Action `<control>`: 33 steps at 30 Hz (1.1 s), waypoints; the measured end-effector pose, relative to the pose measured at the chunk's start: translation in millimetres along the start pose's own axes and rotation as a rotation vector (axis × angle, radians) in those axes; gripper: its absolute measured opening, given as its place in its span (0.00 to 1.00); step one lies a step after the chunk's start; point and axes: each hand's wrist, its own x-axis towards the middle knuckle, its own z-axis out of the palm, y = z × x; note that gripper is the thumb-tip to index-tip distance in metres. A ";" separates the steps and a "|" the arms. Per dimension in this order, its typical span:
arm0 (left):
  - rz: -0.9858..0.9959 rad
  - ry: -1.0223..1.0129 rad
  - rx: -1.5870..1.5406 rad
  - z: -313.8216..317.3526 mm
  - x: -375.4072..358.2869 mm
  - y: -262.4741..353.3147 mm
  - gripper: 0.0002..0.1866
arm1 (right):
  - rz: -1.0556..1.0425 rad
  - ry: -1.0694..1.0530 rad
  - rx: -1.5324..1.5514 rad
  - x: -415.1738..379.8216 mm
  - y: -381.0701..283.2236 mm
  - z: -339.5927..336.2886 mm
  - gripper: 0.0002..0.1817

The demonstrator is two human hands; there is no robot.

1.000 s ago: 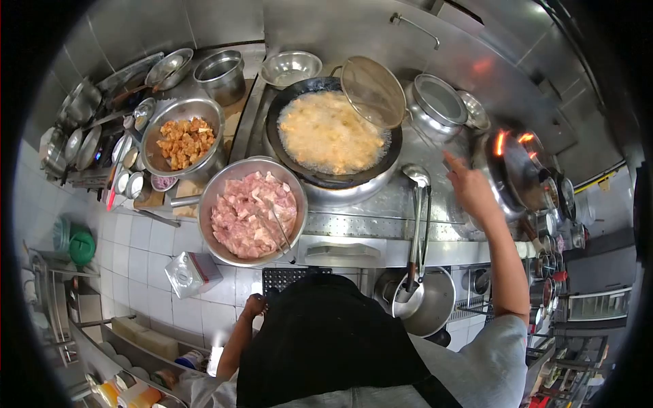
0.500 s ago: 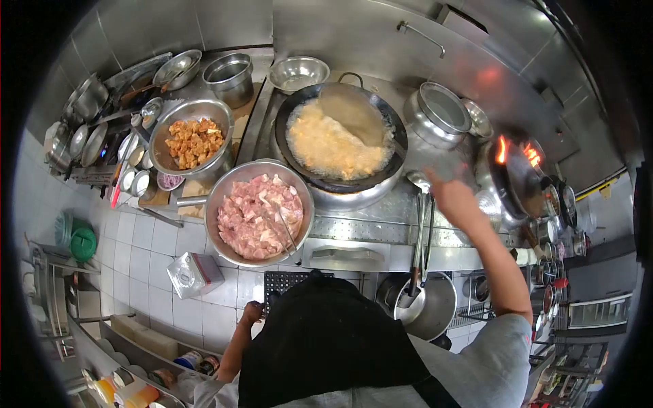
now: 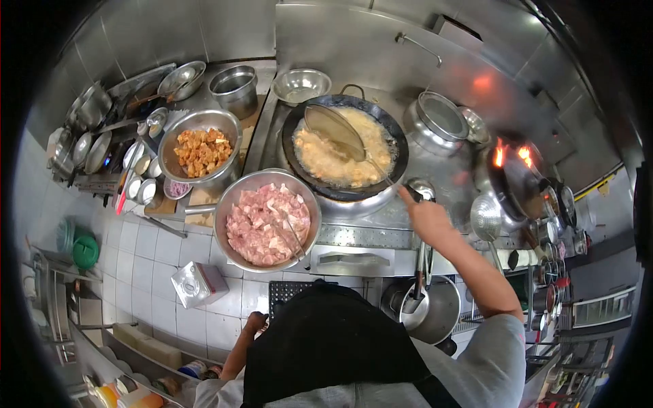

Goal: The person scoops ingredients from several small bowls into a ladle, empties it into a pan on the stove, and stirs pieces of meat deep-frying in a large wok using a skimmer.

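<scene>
My right hand [image 3: 432,221] is closed round the handle of a wire-mesh skimmer [image 3: 333,130], its index finger stretched along the handle. The mesh is over the left and middle part of a black wok [image 3: 291,146], tilted. Battered pieces [image 3: 320,160] bubble in the wok's oil; the mesh partly hides them. My left hand [image 3: 256,321] hangs low beside my apron, its fingers curled; what they hold, if anything, is hidden. A steel pan of raw meat chunks [image 3: 262,228], with tongs [image 3: 294,238] in it, stands left of the wok.
A bowl of browned fried pieces [image 3: 204,151] sits at the left. Flames [image 3: 511,155] burn at the right burner. A ladle [image 3: 420,189] lies beside my right hand and a perforated skimmer [image 3: 486,217] is farther right. A metal tin [image 3: 198,284] stands below the meat pan.
My right hand has moved left towards the wok. The mesh skimmer has shifted left and now shows more plainly above the oil. My left hand stays low by the apron.
</scene>
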 end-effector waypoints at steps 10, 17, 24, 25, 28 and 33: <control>-0.510 0.009 -0.582 -29.7 19.3 21.9 0.19 | -0.009 0.087 0.109 -14.1 -14.2 -78.6 0.28; -0.294 -0.166 -0.270 -25.5 37.5 4.3 0.19 | 0.026 0.077 0.062 20.2 -9.6 -30.5 0.29; -0.622 -0.035 -0.585 -45.8 37.6 31.3 0.21 | 0.031 0.045 0.114 -9.4 1.9 -87.7 0.28; -0.640 -0.062 -0.565 -46.3 38.4 33.6 0.21 | -0.013 0.035 0.094 -4.7 0.9 -74.7 0.28; -0.534 -0.135 -0.423 -35.7 45.4 24.1 0.22 | -0.004 -0.034 0.056 17.5 -6.3 -23.3 0.30; -0.545 -0.028 -0.552 -41.1 46.7 47.4 0.19 | 0.022 0.103 0.118 13.9 29.0 -48.4 0.27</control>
